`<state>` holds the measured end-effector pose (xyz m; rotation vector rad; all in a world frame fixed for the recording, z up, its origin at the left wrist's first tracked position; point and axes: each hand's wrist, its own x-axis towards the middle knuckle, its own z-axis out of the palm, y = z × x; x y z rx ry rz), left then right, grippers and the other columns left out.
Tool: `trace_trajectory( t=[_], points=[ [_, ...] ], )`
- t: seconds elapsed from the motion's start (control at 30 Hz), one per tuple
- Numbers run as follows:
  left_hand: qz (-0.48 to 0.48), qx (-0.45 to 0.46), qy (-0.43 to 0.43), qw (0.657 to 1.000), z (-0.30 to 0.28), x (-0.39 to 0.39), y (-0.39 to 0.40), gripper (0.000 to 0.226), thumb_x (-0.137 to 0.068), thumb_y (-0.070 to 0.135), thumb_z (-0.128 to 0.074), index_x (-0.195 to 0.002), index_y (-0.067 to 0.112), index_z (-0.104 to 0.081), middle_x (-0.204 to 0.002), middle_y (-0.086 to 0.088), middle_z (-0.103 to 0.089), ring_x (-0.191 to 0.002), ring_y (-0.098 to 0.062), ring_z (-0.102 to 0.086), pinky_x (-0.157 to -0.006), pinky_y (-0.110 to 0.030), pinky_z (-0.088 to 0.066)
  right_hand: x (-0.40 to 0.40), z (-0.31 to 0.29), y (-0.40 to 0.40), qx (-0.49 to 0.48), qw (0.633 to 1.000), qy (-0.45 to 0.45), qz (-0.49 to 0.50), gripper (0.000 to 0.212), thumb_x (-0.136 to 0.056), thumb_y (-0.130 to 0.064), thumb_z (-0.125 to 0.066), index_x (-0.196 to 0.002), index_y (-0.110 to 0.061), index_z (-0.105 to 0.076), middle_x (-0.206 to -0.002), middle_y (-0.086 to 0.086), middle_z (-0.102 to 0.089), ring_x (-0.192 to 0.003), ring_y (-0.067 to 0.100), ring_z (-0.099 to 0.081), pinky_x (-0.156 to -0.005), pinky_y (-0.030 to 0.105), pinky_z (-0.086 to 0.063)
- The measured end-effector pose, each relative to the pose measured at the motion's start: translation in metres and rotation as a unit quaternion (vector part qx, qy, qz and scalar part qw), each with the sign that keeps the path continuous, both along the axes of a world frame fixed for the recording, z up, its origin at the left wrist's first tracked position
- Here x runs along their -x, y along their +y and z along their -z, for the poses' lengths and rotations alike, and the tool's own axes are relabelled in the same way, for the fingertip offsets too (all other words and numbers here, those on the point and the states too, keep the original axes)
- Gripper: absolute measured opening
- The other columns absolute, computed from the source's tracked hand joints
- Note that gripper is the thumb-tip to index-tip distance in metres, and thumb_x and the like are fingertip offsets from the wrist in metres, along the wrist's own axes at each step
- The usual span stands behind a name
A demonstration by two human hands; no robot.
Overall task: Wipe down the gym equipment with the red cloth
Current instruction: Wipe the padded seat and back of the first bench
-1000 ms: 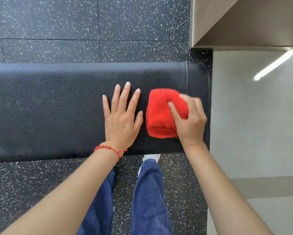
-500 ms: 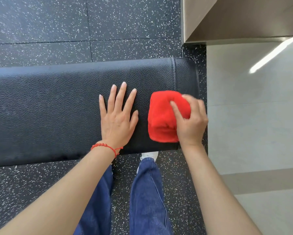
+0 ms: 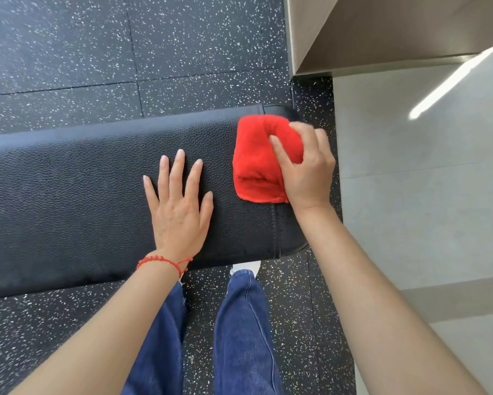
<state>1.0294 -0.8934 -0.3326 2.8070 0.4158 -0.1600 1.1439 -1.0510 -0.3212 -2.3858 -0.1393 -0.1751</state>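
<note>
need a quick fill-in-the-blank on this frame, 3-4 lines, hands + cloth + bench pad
1. The right hand grips a folded cloth whose colour is ____.
2. The left hand lies flat, fingers spread, on the black ____ pad.
3. The cloth sits at the pad's ____ end, by its stitched seam.
4. A red beaded bracelet is on the ____ wrist.

Missing words: red; bench; right; left
</note>
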Motion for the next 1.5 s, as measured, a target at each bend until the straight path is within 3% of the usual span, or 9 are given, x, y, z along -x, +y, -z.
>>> trace_trajectory(
  t=[0.13, 0.27, 0.4, 0.63, 0.8, 1.0, 1.2, 1.37, 1.5],
  points=[
    [-0.026, 0.012, 0.004, 1.000, -0.003, -0.003, -0.008, 0.053, -0.090, 0.032, -0.037, -0.135, 0.006, -0.043, -0.147, -0.019, -0.031, -0.137, -0.039, -0.021, -0.108, -0.060, -0.011, 0.041, 0.003, -0.024, 0.005, 0.999, 0.026, -0.021, 0.029, -0.079, -0.020, -0.072, -0.097, 0.002, -0.066, -0.085, 0.019, -0.062, -0.077, 0.029, -0.062, -0.077, 0.029, -0.047],
    [0.026, 0.002, 0.007, 1.000, -0.008, -0.011, -0.017, 0.053, -0.090, 0.032, -0.036, -0.136, 0.008, -0.042, -0.147, -0.018, -0.031, -0.137, -0.037, -0.022, -0.108, -0.059, -0.011, 0.074, 0.005, -0.043, -0.006, 0.998, 0.046, -0.029, 0.031, -0.079, -0.025, -0.071, -0.095, 0.002, -0.066, -0.085, 0.017, -0.062, -0.078, 0.029, -0.063, -0.080, 0.030, -0.048],
    [0.045, 0.011, 0.003, 0.999, -0.013, -0.025, -0.031, 0.052, -0.091, 0.032, -0.036, -0.136, 0.008, -0.043, -0.147, -0.018, -0.032, -0.137, -0.037, -0.022, -0.108, -0.058, -0.012, 0.081, -0.002, -0.048, -0.058, 0.994, 0.095, 0.011, 0.029, -0.075, -0.025, -0.073, -0.096, -0.005, -0.066, -0.089, 0.011, -0.063, -0.084, 0.014, -0.058, -0.084, 0.017, -0.043],
    [0.100, 0.015, 0.009, 0.995, -0.017, -0.049, -0.048, 0.053, -0.091, 0.032, -0.036, -0.137, 0.008, -0.043, -0.147, -0.017, -0.033, -0.137, -0.037, -0.024, -0.108, -0.058, -0.014, 0.065, -0.012, -0.051, -0.214, 0.944, 0.137, 0.211, 0.027, -0.076, -0.030, -0.072, -0.099, -0.022, -0.062, -0.095, -0.010, -0.063, -0.088, 0.000, -0.058, -0.083, 0.014, -0.044],
    [0.155, 0.012, 0.013, 0.988, -0.016, -0.069, -0.048, 0.053, -0.091, 0.032, -0.036, -0.137, 0.008, -0.042, -0.146, -0.019, -0.034, -0.136, -0.037, -0.025, -0.109, -0.058, -0.014, 0.033, -0.006, -0.058, -0.252, 0.913, 0.129, 0.293, 0.024, -0.079, -0.023, -0.073, -0.100, -0.018, -0.062, -0.095, -0.023, -0.059, -0.087, -0.011, -0.055, -0.081, 0.009, -0.041],
    [0.223, 0.012, 0.015, 0.975, -0.010, -0.085, -0.041, 0.053, -0.091, 0.033, -0.036, -0.137, 0.008, -0.043, -0.146, -0.018, -0.034, -0.136, -0.036, -0.025, -0.109, -0.057, -0.014, 0.022, 0.001, -0.071, -0.256, 0.898, 0.120, 0.338, 0.025, -0.078, -0.026, -0.073, -0.099, -0.019, -0.062, -0.096, -0.008, -0.065, -0.087, 0.001, -0.059, -0.082, 0.018, -0.046],
    [0.264, 0.007, 0.019, 0.964, -0.005, -0.087, -0.033, 0.053, -0.090, 0.034, -0.037, -0.137, 0.009, -0.043, -0.147, -0.019, -0.031, -0.137, -0.035, -0.022, -0.109, -0.058, -0.013, 0.021, 0.013, -0.080, -0.276, 0.866, 0.127, 0.397, 0.029, -0.077, -0.023, -0.074, -0.103, -0.017, -0.063, -0.100, -0.006, -0.065, -0.091, 0.003, -0.060, -0.085, 0.021, -0.047],
    [0.268, -0.005, 0.016, 0.963, 0.001, -0.086, -0.032, 0.055, -0.090, 0.036, -0.037, -0.138, 0.010, -0.040, -0.149, -0.019, -0.028, -0.138, -0.033, -0.017, -0.110, -0.055, -0.008, 0.030, 0.023, -0.067, -0.331, 0.850, 0.171, 0.373, 0.035, -0.074, -0.013, -0.076, -0.106, -0.012, -0.063, -0.102, -0.007, -0.064, -0.090, -0.002, -0.059, -0.084, 0.014, -0.044],
    [0.271, -0.015, 0.012, 0.962, 0.005, -0.085, -0.032, 0.056, -0.090, 0.036, -0.036, -0.139, 0.010, -0.037, -0.149, -0.019, -0.026, -0.138, -0.033, -0.016, -0.110, -0.055, -0.007, 0.058, 0.022, -0.068, -0.353, 0.839, 0.180, 0.372, 0.038, -0.074, -0.016, -0.076, -0.108, -0.024, -0.060, -0.104, -0.019, -0.062, -0.094, -0.005, -0.060, -0.081, 0.010, -0.044]
  ],
)
